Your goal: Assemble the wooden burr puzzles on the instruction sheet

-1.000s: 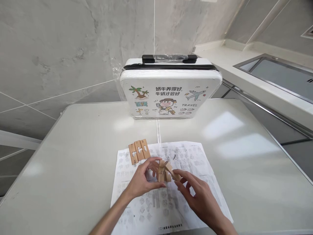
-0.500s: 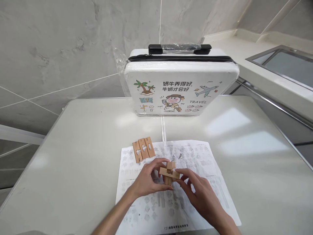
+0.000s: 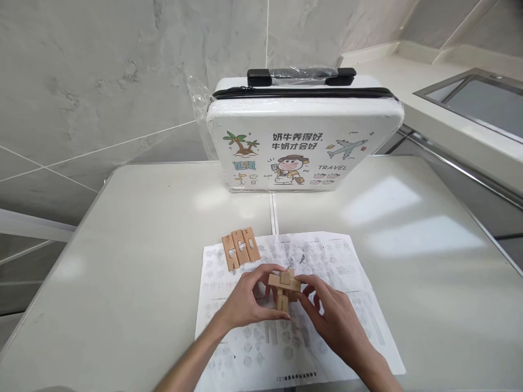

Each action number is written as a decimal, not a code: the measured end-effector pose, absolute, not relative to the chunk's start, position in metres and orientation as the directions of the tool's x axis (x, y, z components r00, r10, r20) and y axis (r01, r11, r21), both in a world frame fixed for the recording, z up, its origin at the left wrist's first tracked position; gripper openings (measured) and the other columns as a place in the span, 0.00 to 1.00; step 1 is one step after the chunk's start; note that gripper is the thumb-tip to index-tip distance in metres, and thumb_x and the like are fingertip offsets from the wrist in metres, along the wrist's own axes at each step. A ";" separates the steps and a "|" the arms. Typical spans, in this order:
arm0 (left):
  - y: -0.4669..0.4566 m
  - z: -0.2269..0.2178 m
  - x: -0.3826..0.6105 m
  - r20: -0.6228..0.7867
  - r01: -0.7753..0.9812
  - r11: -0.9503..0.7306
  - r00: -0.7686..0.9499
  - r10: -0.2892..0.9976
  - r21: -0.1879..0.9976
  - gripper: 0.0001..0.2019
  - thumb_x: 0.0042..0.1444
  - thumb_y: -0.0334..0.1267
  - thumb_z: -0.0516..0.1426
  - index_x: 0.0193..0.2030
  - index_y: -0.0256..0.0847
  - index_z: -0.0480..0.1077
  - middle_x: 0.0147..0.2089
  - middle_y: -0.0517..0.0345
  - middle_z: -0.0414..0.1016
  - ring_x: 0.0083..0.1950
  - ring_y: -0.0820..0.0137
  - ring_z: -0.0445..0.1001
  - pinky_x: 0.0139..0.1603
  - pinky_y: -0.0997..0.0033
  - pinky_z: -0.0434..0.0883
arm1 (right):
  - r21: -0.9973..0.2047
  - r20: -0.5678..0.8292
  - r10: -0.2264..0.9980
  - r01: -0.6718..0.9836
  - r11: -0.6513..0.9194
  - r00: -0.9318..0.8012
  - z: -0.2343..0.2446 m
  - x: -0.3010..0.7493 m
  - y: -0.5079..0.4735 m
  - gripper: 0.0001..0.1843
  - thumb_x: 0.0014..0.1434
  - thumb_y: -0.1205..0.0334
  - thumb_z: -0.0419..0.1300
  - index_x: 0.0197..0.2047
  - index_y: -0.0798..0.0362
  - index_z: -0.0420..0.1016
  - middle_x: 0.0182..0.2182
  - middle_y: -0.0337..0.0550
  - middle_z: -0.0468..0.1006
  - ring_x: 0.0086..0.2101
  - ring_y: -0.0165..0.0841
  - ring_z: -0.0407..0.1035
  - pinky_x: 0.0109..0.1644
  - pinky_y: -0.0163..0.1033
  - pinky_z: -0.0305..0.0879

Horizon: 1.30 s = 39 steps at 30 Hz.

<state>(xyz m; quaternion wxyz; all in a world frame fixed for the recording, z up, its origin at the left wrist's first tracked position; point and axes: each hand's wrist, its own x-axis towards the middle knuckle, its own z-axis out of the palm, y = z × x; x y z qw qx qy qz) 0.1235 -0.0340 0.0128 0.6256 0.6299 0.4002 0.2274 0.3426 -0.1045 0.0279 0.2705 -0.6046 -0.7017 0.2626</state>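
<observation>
A small wooden puzzle of interlocked notched blocks stands upright on a printed instruction sheet. My left hand grips it from the left, thumb under and fingers curled over its top. From the right, my right hand pinches its crossing bar with thumb and fingertips. Three loose notched wooden pieces lie side by side at the sheet's upper left corner, apart from both hands.
A white carry case with cartoon prints and a black handle stands at the far edge of the pale table. A counter with a metal sink runs along the right. Grey tiled wall lies behind.
The loosely held blocks have come together into a compact crossed shape between my hands. The view has shifted slightly; the three loose pieces have not moved.
</observation>
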 end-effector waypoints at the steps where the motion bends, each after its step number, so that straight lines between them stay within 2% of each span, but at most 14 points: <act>1: -0.034 0.014 0.124 -0.222 0.222 0.112 0.568 0.793 0.969 0.39 0.41 0.52 0.77 0.60 0.48 0.72 0.53 0.52 0.79 0.49 0.59 0.78 0.48 0.63 0.76 | -0.710 0.050 0.992 0.695 0.114 -0.112 0.028 0.343 -0.105 0.12 0.78 0.51 0.49 0.57 0.44 0.67 0.34 0.36 0.83 0.24 0.32 0.76 0.28 0.36 0.69; 6: -0.034 0.015 0.123 -0.265 0.223 0.169 0.527 0.807 0.960 0.39 0.43 0.52 0.77 0.61 0.48 0.71 0.50 0.54 0.78 0.39 0.67 0.76 0.39 0.68 0.74 | -0.709 -0.019 0.999 0.705 0.021 -0.048 0.026 0.346 -0.106 0.14 0.76 0.46 0.52 0.54 0.45 0.68 0.39 0.39 0.83 0.24 0.31 0.75 0.27 0.36 0.69; 9: -0.034 0.013 0.122 -0.254 0.223 0.161 0.499 0.829 0.961 0.40 0.43 0.50 0.77 0.62 0.48 0.70 0.47 0.55 0.79 0.37 0.69 0.75 0.40 0.68 0.73 | -0.665 -0.070 0.997 0.747 -0.013 -0.045 0.019 0.344 -0.109 0.15 0.75 0.43 0.54 0.50 0.46 0.68 0.37 0.39 0.81 0.24 0.32 0.75 0.27 0.37 0.67; 13: -0.034 0.008 0.122 -0.235 0.204 0.152 0.491 0.839 0.967 0.39 0.46 0.48 0.77 0.63 0.47 0.69 0.41 0.59 0.79 0.36 0.69 0.74 0.43 0.67 0.71 | -0.600 -0.112 0.994 0.798 -0.059 -0.011 0.009 0.337 -0.112 0.19 0.70 0.40 0.58 0.50 0.47 0.69 0.35 0.39 0.80 0.25 0.34 0.75 0.25 0.37 0.65; 18: -0.035 0.007 0.123 -0.222 0.209 0.134 0.484 0.847 0.969 0.38 0.47 0.49 0.76 0.63 0.47 0.68 0.40 0.58 0.80 0.36 0.68 0.74 0.44 0.67 0.71 | -0.587 -0.084 0.996 0.809 -0.018 -0.039 0.007 0.333 -0.112 0.19 0.74 0.42 0.53 0.48 0.47 0.72 0.36 0.40 0.81 0.25 0.34 0.77 0.24 0.37 0.63; 25: -0.037 0.008 0.125 -0.202 0.260 0.090 0.446 0.872 0.961 0.37 0.48 0.51 0.75 0.63 0.47 0.69 0.39 0.59 0.79 0.36 0.67 0.75 0.40 0.68 0.72 | -0.641 -0.082 0.990 0.766 0.038 -0.118 0.027 0.347 -0.114 0.16 0.77 0.46 0.51 0.55 0.45 0.73 0.42 0.38 0.84 0.26 0.31 0.78 0.26 0.36 0.67; 30: -0.038 0.010 0.126 -0.194 0.256 0.078 0.468 0.862 0.964 0.37 0.48 0.54 0.75 0.63 0.48 0.70 0.52 0.52 0.80 0.45 0.62 0.79 0.41 0.67 0.76 | -0.609 0.001 0.981 0.778 0.153 -0.192 0.036 0.349 -0.114 0.18 0.80 0.51 0.46 0.62 0.44 0.72 0.45 0.43 0.84 0.27 0.30 0.78 0.27 0.36 0.67; 34: -0.039 0.008 0.126 -0.180 0.288 0.038 0.484 0.856 0.957 0.38 0.48 0.55 0.74 0.63 0.49 0.70 0.55 0.51 0.79 0.50 0.59 0.79 0.45 0.64 0.78 | -0.599 0.049 0.986 0.785 0.159 -0.162 0.039 0.345 -0.114 0.18 0.80 0.50 0.46 0.58 0.47 0.73 0.43 0.43 0.83 0.26 0.30 0.78 0.26 0.35 0.65; 39: -0.040 0.003 0.126 -0.137 0.308 -0.044 0.542 0.829 0.950 0.37 0.49 0.57 0.73 0.64 0.49 0.70 0.58 0.50 0.78 0.48 0.61 0.78 0.46 0.64 0.77 | -0.595 0.072 0.989 0.791 0.145 -0.127 0.041 0.343 -0.113 0.18 0.79 0.48 0.47 0.53 0.48 0.73 0.38 0.40 0.83 0.23 0.29 0.75 0.25 0.35 0.62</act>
